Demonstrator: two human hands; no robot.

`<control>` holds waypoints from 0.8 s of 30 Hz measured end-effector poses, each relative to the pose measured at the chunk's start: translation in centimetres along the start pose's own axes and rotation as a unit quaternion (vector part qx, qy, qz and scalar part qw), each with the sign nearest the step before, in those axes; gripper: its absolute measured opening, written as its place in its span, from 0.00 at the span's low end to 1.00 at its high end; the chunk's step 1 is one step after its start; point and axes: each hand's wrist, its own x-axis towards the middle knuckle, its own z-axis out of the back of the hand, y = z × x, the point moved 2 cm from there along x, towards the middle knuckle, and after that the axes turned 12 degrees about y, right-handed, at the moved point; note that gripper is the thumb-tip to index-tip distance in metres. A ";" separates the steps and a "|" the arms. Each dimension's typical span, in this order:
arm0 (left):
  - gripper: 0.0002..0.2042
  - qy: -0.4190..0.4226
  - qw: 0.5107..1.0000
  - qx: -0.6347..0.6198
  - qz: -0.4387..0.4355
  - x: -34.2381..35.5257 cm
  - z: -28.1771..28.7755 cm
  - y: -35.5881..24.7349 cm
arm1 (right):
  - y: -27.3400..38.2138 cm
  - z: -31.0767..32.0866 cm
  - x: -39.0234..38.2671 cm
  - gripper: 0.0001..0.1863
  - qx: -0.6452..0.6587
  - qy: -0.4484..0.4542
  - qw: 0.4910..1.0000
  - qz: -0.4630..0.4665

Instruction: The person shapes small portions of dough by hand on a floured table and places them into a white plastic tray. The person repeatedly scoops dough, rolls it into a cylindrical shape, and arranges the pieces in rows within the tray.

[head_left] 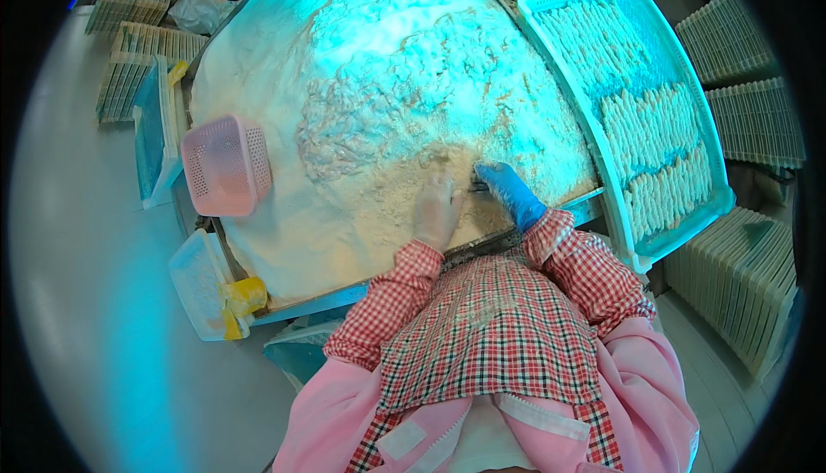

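Note:
At the near edge of a worktable, my left hand (437, 212), in a thin whitish glove dusted with powder, rests in pale flour (344, 223). Its fingers are held together, and what they hold, if anything, is hidden. Just to its right is my right hand (514, 196) in a blue glove, fingers curled in toward the left one. A small dark shape shows by the blue fingertips; I cannot make out what it is. Beyond both hands spreads a wide heap of flour-coated, lumpy pieces (344, 129), too clumped to name.
Right of the table, a light blue tray (632, 253) bears rows of coated strips. A pink perforated basket (219, 167) stands on the flour's left side. A clear tub (202, 288) with yellow tape hangs by the near left corner. Slatted stacks (736, 288) flank both sides.

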 end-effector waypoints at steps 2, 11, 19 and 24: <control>0.21 0.068 0.998 -0.017 -0.005 -1.0 -0.2 -0.6 | -0.1 0.4 0.9 0.17 0.241 0.048 0.969 0.004; 0.27 -0.150 0.977 -0.148 0.020 2.7 1.6 -1.9 | -0.5 -2.5 2.8 0.25 0.403 0.183 0.893 0.074; 0.28 -0.216 0.968 -0.115 -0.061 6.9 4.3 -1.3 | 6.2 -3.6 -3.5 0.25 0.319 0.163 0.923 0.138; 0.25 -0.104 0.887 -0.435 0.118 5.0 4.6 3.6 | 8.2 -6.1 -7.1 0.22 0.047 0.152 0.936 0.314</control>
